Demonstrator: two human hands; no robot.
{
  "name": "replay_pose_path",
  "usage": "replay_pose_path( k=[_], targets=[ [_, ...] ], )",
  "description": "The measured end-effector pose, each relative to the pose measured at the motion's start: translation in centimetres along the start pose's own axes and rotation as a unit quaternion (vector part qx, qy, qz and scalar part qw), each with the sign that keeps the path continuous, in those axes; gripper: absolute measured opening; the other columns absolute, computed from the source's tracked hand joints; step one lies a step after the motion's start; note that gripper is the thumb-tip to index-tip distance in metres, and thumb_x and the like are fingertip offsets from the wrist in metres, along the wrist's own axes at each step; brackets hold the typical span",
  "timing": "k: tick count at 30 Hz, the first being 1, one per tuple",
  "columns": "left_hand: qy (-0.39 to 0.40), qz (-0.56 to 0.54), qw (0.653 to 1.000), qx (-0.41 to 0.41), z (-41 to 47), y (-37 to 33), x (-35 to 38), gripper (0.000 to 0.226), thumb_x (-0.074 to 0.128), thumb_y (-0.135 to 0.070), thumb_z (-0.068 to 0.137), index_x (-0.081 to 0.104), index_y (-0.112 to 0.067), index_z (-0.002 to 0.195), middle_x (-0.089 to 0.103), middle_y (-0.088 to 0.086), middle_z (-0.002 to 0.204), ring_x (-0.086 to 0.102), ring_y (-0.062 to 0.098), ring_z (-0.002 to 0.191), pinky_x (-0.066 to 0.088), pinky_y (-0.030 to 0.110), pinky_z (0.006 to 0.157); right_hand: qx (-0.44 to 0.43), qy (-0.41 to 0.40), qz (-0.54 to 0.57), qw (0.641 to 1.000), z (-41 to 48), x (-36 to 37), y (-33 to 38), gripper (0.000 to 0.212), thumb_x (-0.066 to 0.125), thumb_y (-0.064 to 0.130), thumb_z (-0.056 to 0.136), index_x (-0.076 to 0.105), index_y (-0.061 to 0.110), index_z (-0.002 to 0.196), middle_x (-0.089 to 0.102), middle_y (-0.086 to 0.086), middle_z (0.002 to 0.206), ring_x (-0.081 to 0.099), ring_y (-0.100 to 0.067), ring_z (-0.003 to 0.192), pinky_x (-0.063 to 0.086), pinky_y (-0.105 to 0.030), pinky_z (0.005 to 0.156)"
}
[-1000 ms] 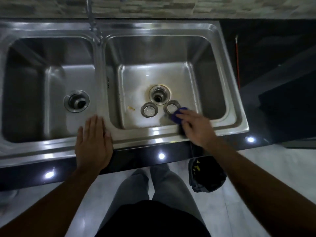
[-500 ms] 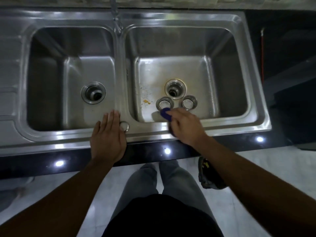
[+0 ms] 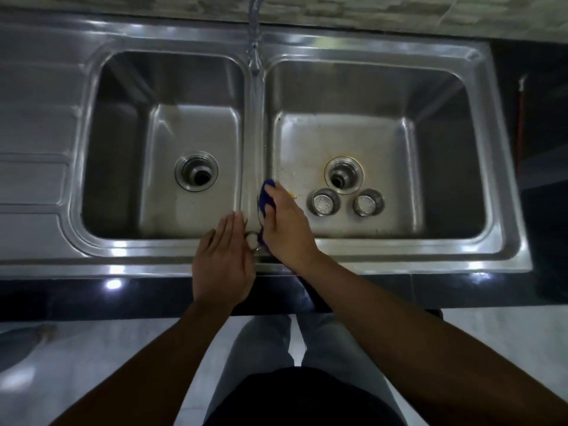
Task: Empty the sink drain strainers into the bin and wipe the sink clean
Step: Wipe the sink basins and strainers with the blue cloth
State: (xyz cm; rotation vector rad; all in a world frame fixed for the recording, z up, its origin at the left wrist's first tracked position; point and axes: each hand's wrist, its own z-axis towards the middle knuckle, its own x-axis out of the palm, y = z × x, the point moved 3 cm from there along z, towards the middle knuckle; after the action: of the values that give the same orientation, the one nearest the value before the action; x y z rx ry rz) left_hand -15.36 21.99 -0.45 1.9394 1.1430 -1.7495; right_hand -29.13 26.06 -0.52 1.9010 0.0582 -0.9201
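**Head view: right hand [image 3: 285, 229] held a blue cloth [image 3: 265, 198] to the divider of the sink [image 3: 399, 250]**

The head camera looked straight down on a double-bowl steel sink set in a dark counter [image 3: 123, 296]. The right hand was curled round the blue cloth, gripping it and pressing it against the divider between the two bowls, at the near left corner of the right bowl [image 3: 445, 155]. Part of the cloth showed above the fingers. A little more showed below the hand, beside a small round fitting [image 3: 252, 239] on the front rim.

The left hand [image 3: 222, 262] lay flat and palm down on the front rim, just beside the right hand. Its fingers were straight and close together, with the tips reaching over the edge of the left bowl [image 3: 123, 155]. It held nothing.

Both drain strainers were out of the drains. They stood upright side by side on the floor of the right bowl, just in front of the right drain [image 3: 343, 175]. The left strainer [image 3: 323, 202] was nearer the cloth and the right strainer [image 3: 368, 202] was a little apart from it. Their contents could not be made out.

A yellow scrap [image 3: 292, 195] lay on the bowl floor between the right hand and the left strainer. A brownish ring edged the right drain. The left drain [image 3: 196, 174] gaped open in its own bowl. The tap [image 3: 253, 32] stood at the back over the divider, and a draining board [image 3: 33, 179] ran off to the left.
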Motion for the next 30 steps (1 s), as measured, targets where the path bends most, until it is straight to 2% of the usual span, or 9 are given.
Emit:
replay_pose_path(
  k=[2,5,9,15,17,19,21,25,30],
  targets=[
    [-0.010,-0.044,0.998,-0.039,0.6,0.1,-0.3,0.059,0.028,-0.028,0.098,0.046,0.000,0.148,0.065,0.023,0.133,0.063,0.035,0.123,0.048,0.051,0.107,0.063,0.002,0.046,0.997,1.8,0.3,0.0,0.046,0.040,0.016,0.106,0.042,0.013,0.152,0.043,-0.006,0.157,0.043,-0.022,0.143,0.030,-0.023,0.113],
    [-0.003,-0.067,0.993,-0.095,1.7,0.1,-0.6,0.059,0.028,-0.029,0.097,0.042,-0.007,0.151,0.069,0.021,0.123,0.064,0.035,0.117,0.046,0.050,0.106,0.064,0.029,0.077,0.995,2.9,-0.6,-1.4,0.043,0.043,0.016,0.106,0.047,0.015,0.149,0.054,-0.006,0.149,0.050,-0.020,0.136,0.031,-0.012,0.105],
    [-0.002,-0.066,0.992,-0.111,2.1,0.0,-0.4,0.059,0.028,-0.033,0.099,0.039,-0.008,0.152,0.065,0.018,0.132,0.058,0.032,0.129,0.041,0.050,0.113,0.079,0.084,0.056,0.992,3.9,-2.7,-5.3,0.039,0.043,0.017,0.107,0.054,0.016,0.144,0.062,-0.009,0.139,0.059,-0.024,0.126,0.042,-0.027,0.109],
    [0.014,-0.085,0.984,-0.155,3.2,0.2,0.3,0.064,0.022,-0.048,0.104,0.023,-0.013,0.157,0.054,0.017,0.146,0.048,0.031,0.139,0.033,0.052,0.120,0.101,0.036,0.019,0.994,7.1,-3.2,-8.3,0.041,0.039,0.015,0.108,0.046,0.012,0.149,0.054,-0.010,0.146,0.053,-0.024,0.131,0.035,-0.020,0.104],
    [0.033,-0.111,0.978,-0.173,3.7,0.2,0.4,0.072,0.016,-0.059,0.100,0.016,-0.018,0.159,0.045,0.015,0.155,0.041,0.031,0.145,0.029,0.052,0.122,0.088,0.007,0.009,0.996,9.1,-2.1,-8.3,0.044,0.038,0.011,0.107,0.043,0.009,0.151,0.047,-0.011,0.153,0.046,-0.026,0.139,0.032,-0.025,0.116],
    [0.035,-0.159,0.970,-0.182,5.5,0.0,-0.1,0.073,0.011,-0.065,0.098,0.008,-0.025,0.159,0.045,0.018,0.153,0.046,0.036,0.140,0.038,0.058,0.116,0.070,-0.013,-0.013,0.997,11.4,-0.7,-8.4,0.051,0.041,0.006,0.104,0.036,0.004,0.154,0.035,-0.015,0.161,0.034,-0.028,0.148,0.020,-0.025,0.122],
    [-0.011,-0.176,0.974,-0.142,8.6,-0.7,-0.8,0.064,0.020,-0.055,0.104,0.009,-0.025,0.159,0.042,0.019,0.155,0.045,0.034,0.142,0.041,0.057,0.114,0.047,0.011,-0.029,0.998,13.3,1.5,-8.9,0.062,0.047,0.000,0.099,0.025,-0.001,0.157,0.021,-0.019,0.165,0.019,-0.032,0.154,0.012,-0.028,0.125],
    [-0.100,-0.121,0.987,-0.029,17.2,-2.3,-2.5,0.061,0.028,-0.032,0.108,0.010,-0.008,0.161,0.011,0.013,0.169,0.009,0.024,0.158,0.018,0.048,0.128,0.019,0.104,-0.157,0.982,14.0,6.7,-11.9,0.080,0.054,0.012,0.099,0.003,0.007,0.161,-0.006,-0.014,0.169,-0.006,-0.036,0.156,0.009,-0.052,0.127],
    [-0.089,-0.084,0.992,0.017,24.6,-3.6,-2.0,0.063,0.027,-0.028,0.106,0.005,-0.004,0.161,0.002,0.015,0.170,0.000,0.026,0.158,0.013,0.046,0.129,0.020,0.058,-0.174,0.983,15.7,8.8,-13.6,0.099,0.065,0.009,0.089,-0.002,0.016,0.162,-0.014,-0.009,0.169,-0.024,-0.028,0.150,-0.008,-0.048,0.124]
  ],
)
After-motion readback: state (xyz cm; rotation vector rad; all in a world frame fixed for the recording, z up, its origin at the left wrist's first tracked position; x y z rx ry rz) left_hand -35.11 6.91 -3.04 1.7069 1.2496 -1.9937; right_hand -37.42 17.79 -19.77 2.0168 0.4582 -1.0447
